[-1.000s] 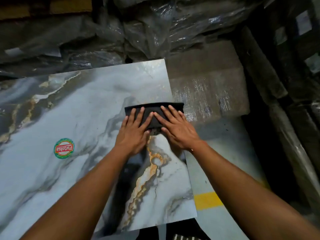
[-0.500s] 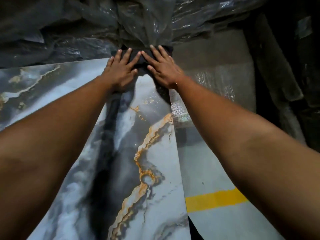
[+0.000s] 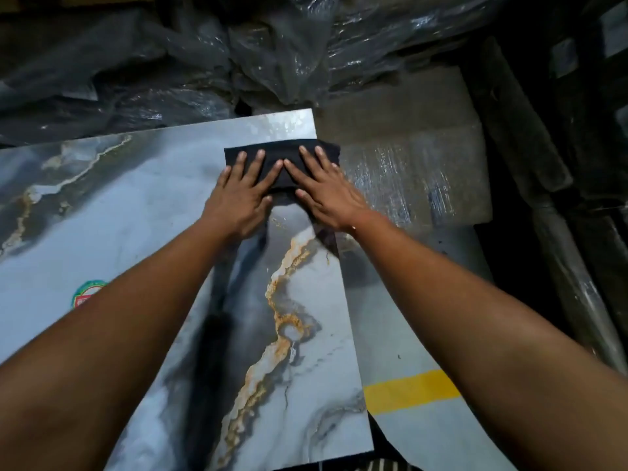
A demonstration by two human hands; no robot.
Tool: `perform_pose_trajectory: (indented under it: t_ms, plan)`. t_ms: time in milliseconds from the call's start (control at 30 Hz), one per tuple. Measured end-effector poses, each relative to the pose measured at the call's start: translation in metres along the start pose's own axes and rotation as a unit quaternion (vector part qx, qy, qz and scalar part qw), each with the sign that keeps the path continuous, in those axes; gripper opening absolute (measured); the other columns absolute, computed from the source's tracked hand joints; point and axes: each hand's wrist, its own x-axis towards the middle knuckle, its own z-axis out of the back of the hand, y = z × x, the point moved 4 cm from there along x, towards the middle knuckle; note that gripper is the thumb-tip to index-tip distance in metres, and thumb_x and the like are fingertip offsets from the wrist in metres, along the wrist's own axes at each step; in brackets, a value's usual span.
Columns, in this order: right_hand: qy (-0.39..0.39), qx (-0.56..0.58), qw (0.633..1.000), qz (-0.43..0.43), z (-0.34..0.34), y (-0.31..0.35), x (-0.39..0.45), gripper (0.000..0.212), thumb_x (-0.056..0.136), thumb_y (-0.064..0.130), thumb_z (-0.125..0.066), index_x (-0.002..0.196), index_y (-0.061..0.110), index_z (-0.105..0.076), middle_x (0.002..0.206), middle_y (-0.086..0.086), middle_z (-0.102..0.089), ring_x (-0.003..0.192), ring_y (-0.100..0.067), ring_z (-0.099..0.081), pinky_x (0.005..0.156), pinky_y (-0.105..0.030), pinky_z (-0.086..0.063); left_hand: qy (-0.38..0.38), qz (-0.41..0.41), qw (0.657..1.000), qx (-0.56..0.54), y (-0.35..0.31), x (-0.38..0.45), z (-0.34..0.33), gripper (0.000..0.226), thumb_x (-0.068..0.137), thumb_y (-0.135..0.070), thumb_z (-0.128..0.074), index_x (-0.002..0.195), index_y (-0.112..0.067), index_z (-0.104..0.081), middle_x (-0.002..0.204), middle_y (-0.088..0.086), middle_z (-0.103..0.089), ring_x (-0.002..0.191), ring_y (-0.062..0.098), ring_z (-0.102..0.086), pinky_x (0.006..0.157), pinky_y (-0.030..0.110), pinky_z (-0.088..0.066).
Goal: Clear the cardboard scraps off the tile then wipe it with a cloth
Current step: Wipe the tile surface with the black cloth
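a round green and red sticker (image 3: pixel 89 293) shows on the left of the marbled tile (image 3: pixel 136 212), partly hidden by the left forearm. the left hand (image 3: pixel 243 193) lies flat with straight, slightly spread fingers pressing the black cloth (image 3: pixel 282 154), which sits near the tile's far right corner. the right hand (image 3: pixel 326 192) lies flat just beside it, fingers straight, index tips nearly touching. right of the tile lie wrapped cardboard (image 3: pixel 414 171) and a yellow floor stripe (image 3: pixel 409 390).
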Motion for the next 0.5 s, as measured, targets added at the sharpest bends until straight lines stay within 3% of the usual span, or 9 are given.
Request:
perform_pose_trajectory:
  t_ms: [133, 267, 500]
  plan:
    - [0.001, 0.019, 1.000, 0.002, -0.027, 0.023, -0.073, 0.060, 0.111, 0.044, -0.031, 0.166, 0.036, -0.009, 0.174, -0.001, 0.009, 0.160, -0.028, 0.013, 0.127, -0.051, -0.007, -0.003, -0.004, 1.000, 0.009, -0.032, -0.069, -0.027, 0.067, 0.107, -0.044, -0.032, 0.163, -0.040, 0.006, 0.172, 0.002, 0.012, 0.158, 0.034, 0.010, 0.127, 0.052, -0.005]
    - [0.021, 0.027, 0.999, -0.001, -0.058, 0.050, -0.159, 0.060, 0.111, 0.046, -0.028, 0.165, 0.038, -0.005, 0.173, 0.002, 0.014, 0.158, -0.025, 0.019, 0.128, -0.050, -0.006, 0.010, -0.006, 1.000, 0.004, -0.068, -0.152, -0.057, 0.069, 0.098, -0.050, -0.019, 0.163, -0.039, 0.001, 0.173, 0.002, 0.005, 0.159, 0.033, 0.004, 0.126, 0.051, -0.009]
    - [0.039, -0.036, 0.998, -0.029, -0.107, 0.113, -0.319, 0.062, 0.110, 0.050, -0.024, 0.164, 0.040, 0.004, 0.173, 0.003, 0.014, 0.159, -0.025, 0.018, 0.129, -0.051, -0.006, 0.008, -0.032, 0.999, -0.012, -0.134, -0.303, -0.113, 0.073, 0.097, -0.046, -0.033, 0.164, -0.036, -0.007, 0.173, 0.003, 0.000, 0.159, 0.033, 0.002, 0.124, 0.051, -0.010]
